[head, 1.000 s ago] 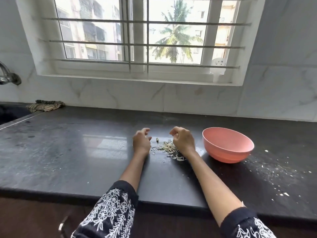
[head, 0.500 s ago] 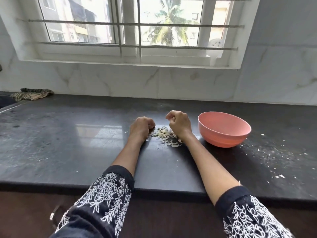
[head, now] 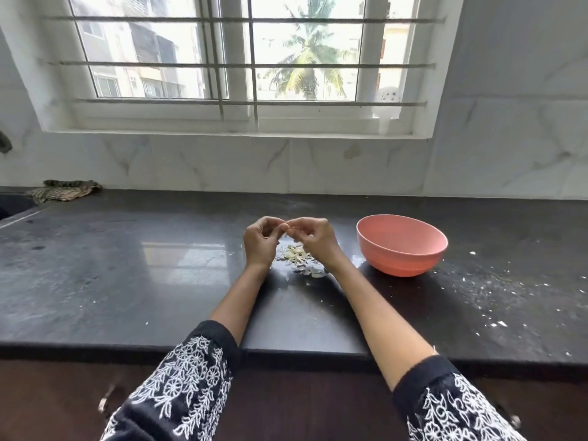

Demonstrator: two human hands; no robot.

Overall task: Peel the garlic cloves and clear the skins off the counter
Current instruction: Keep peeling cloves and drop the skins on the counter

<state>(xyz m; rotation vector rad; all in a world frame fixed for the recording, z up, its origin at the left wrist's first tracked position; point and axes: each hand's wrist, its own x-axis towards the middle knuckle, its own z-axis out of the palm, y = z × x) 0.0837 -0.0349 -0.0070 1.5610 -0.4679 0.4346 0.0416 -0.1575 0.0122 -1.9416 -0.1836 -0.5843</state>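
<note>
Both hands are up over the black stone counter (head: 159, 275), left hand (head: 260, 241) and right hand (head: 313, 238) pinching one small pale garlic clove (head: 290, 229) between fingertips, above the heap of papery skins (head: 299, 257); a round pink plastic bowl (head: 401, 246) sits just right.

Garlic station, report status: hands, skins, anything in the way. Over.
Left hand and right hand raised together, pinching a small clove at the fingertips. Skins piled on the counter beneath. Pink bowl right of the hands, clear.

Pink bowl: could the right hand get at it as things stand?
Probably yes. The bowl sits just right of the right hand with bare counter between, though its fingers seem busy pinching something small.
</note>
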